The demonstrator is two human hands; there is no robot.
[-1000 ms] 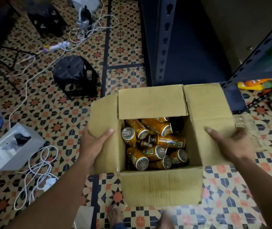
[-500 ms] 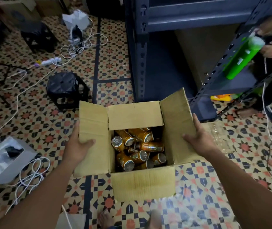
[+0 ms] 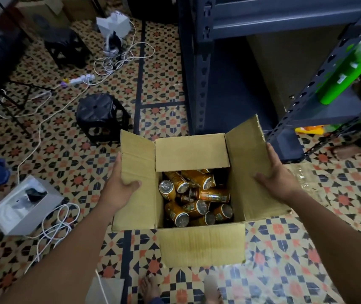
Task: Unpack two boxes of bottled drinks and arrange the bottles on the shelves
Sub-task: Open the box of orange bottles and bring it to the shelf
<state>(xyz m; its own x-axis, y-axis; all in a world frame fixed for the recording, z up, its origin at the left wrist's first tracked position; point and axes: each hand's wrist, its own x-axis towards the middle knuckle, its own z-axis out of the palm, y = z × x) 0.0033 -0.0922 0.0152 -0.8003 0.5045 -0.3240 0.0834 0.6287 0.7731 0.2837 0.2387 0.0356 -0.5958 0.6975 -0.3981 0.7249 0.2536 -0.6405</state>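
Note:
An open cardboard box [image 3: 201,244] stands on the tiled floor with all four flaps spread. Inside lie several orange-brown drink bottles [image 3: 197,194] with silver caps, jumbled on their sides. My left hand [image 3: 122,187] grips the left flap, thumb on its inner face. My right hand [image 3: 276,174] holds the right flap, thumb inside and fingers behind it. A dark metal shelving unit [image 3: 206,62] rises just behind the box. On a shelf at the right, another person's hand holds a green bottle [image 3: 344,71].
A black plastic stool [image 3: 100,117] stands left of the box, a second one further back. A white box [image 3: 26,205] and white cables [image 3: 56,227] lie at the left. Crumpled clear plastic wrap [image 3: 302,178] sits right of the box. My bare feet [image 3: 151,288] show at the bottom.
My right hand has come onto the right flap and closed on it. My head has lifted, so the box sits lower in view and more of the shelving shows.

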